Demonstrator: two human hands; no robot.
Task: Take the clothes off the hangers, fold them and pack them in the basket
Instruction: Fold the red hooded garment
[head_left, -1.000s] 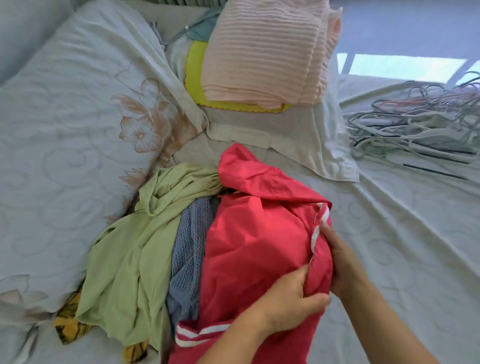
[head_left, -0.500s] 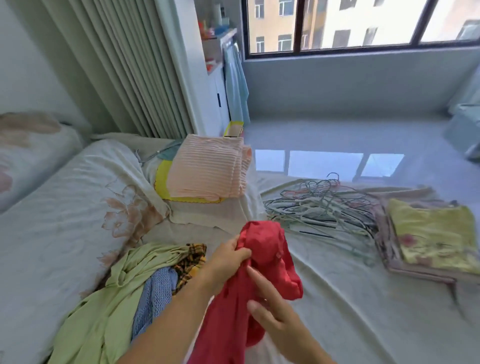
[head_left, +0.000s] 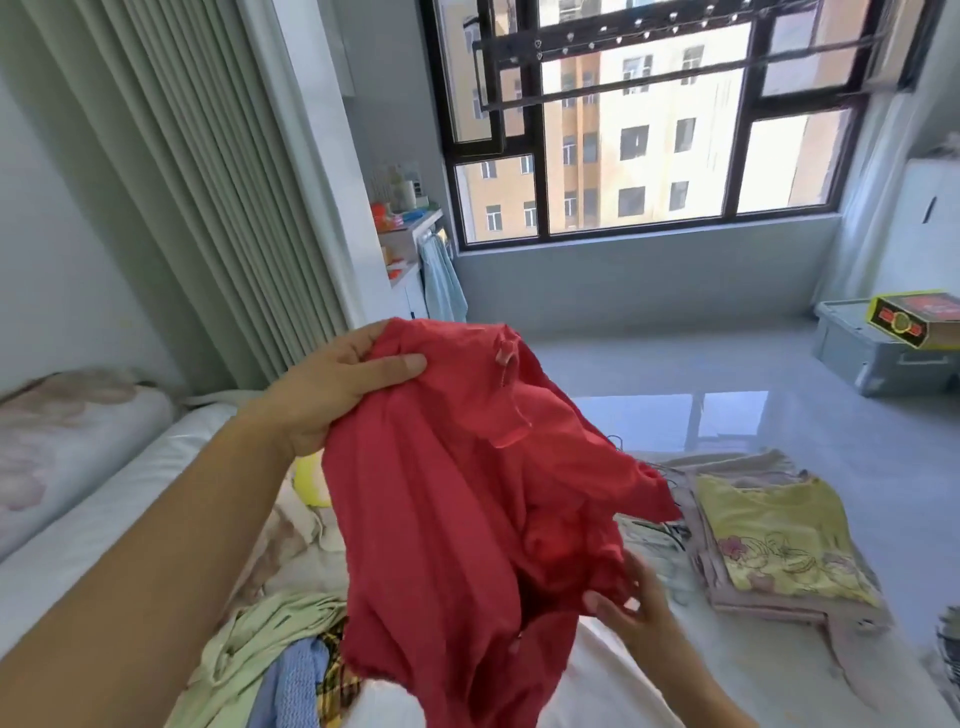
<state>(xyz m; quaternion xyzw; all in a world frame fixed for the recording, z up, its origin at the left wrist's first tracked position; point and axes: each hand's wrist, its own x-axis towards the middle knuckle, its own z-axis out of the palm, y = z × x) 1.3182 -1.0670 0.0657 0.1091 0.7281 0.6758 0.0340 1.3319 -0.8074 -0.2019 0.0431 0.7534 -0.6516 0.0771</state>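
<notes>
The left hand (head_left: 332, 387) grips the red garment (head_left: 467, 519) at its top left edge. The thumb lies across the front of the cloth and the other fingers curl behind it, so the fabric is pinched between them. The hand is raised above the bed (head_left: 649, 686), and the garment hangs down and to the right from this grip.

The right hand (head_left: 631, 608) is lower, at the garment's lower right edge. Its fingers touch the cloth there. They appear bent around the hem, but the frame is blurred at this point and I cannot tell whether they grip it or only touch it.

The garment hangs bunched and unfolded between the two hands. A small pink loop (head_left: 506, 364) shows near its top edge. Its lower part hangs over the loose clothes below.

Below the left forearm, a heap of loose clothes lies on the bed: a green piece (head_left: 244, 644), a blue knit (head_left: 291, 686) and a yellow check piece (head_left: 335, 675), touching one another.

To the right of the right hand, a folded stack (head_left: 779, 551) lies on the bed, with a yellow printed top uppermost. Between the garment and this stack, a few hangers (head_left: 662, 535) show, mostly hidden behind the cloth.

Farther out, a grey bin (head_left: 857, 348) stands on the floor at the right with a box (head_left: 914, 317) on it. Curtains (head_left: 208, 182) hang at the left and a window (head_left: 649, 119) is ahead.
</notes>
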